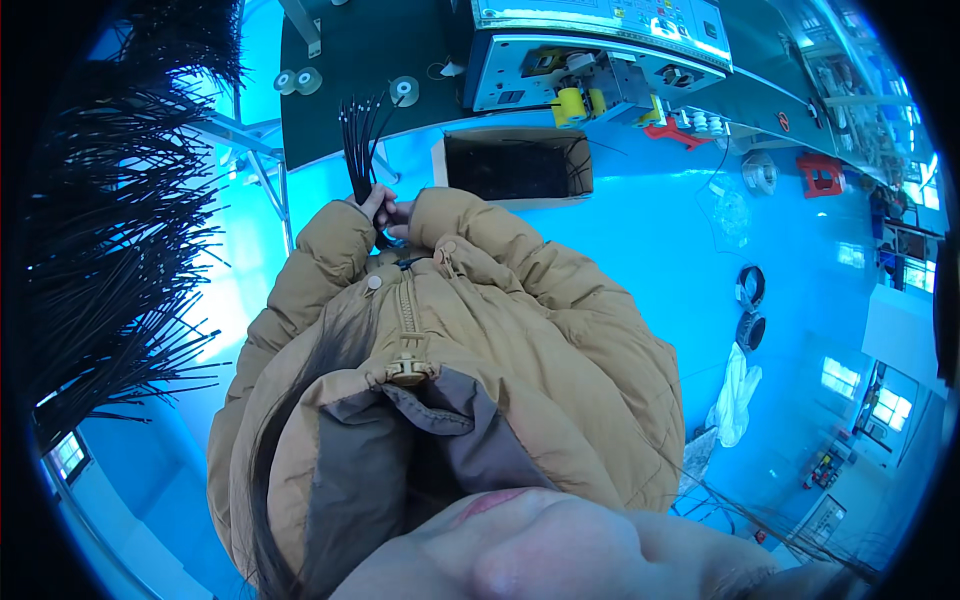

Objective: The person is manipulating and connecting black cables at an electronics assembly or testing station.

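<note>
A bundle of thin black cables [360, 150] stands upright in front of my body, its loose upper ends fanning out beside the table edge. My left hand [376, 203] is closed around the lower part of that bundle. Right beside it, my right hand [400, 217] has its fingers curled in close to the bundle's lower end. Whatever those right fingers pinch is too small and partly hidden. Both hands are near the front of my tan padded jacket, and the sleeves cover the wrists.
An open cardboard box [585, 170] with a dark inside is just beyond my hands. A dark green table [350, 60] bears tape rolls [404, 91] and a machine [600, 65] with yellow rollers. Many black cables [130, 210] hang at the left on a rack. Red stands [820, 175] are at the right.
</note>
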The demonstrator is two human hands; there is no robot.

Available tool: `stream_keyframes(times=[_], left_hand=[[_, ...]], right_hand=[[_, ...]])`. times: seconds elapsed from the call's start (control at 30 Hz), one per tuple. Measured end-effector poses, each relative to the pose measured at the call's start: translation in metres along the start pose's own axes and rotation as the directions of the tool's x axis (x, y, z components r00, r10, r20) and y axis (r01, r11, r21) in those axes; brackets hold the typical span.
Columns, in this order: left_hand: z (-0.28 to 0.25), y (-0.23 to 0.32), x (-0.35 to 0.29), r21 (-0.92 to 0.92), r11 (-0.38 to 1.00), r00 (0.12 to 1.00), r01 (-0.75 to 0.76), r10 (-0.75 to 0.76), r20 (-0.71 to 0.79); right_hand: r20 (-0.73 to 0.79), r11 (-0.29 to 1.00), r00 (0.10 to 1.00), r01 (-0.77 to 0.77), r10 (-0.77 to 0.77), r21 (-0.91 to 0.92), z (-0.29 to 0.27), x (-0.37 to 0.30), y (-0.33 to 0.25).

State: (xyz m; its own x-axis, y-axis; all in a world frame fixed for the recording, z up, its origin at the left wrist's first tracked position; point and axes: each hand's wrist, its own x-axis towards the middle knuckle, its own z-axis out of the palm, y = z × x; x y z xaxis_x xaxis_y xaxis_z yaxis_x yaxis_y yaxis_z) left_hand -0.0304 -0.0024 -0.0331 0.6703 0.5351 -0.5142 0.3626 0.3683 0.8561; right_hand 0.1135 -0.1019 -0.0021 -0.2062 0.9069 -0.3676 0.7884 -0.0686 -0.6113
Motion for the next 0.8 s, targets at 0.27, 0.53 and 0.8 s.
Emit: stream_keyframes(times=[0.27, 0.53, 0.8], left_hand=[[0.007, -0.007, 0.017, 0.013, 0.994, 0.982, -0.108, 0.104, 0.157], [0.003, -0.008, -0.004, -0.212, 0.977, 0.998, 0.012, 0.002, 0.064], [0.003, -0.008, 0.001, -0.063, 0.997, 0.996, 0.038, -0.043, -0.083]], right_hand=[[-0.596, 0.826, 0.639, -0.115, 0.486, 0.551, 0.049, 0.04, 0.188], [-0.389, -0.088, 0.701, 0.539, 0.598, 0.837, -0.013, 0.028, 0.143], [-0.337, -0.016, 0.618, 0.493, 0.71, 0.87, -0.019, 0.027, 0.12]])
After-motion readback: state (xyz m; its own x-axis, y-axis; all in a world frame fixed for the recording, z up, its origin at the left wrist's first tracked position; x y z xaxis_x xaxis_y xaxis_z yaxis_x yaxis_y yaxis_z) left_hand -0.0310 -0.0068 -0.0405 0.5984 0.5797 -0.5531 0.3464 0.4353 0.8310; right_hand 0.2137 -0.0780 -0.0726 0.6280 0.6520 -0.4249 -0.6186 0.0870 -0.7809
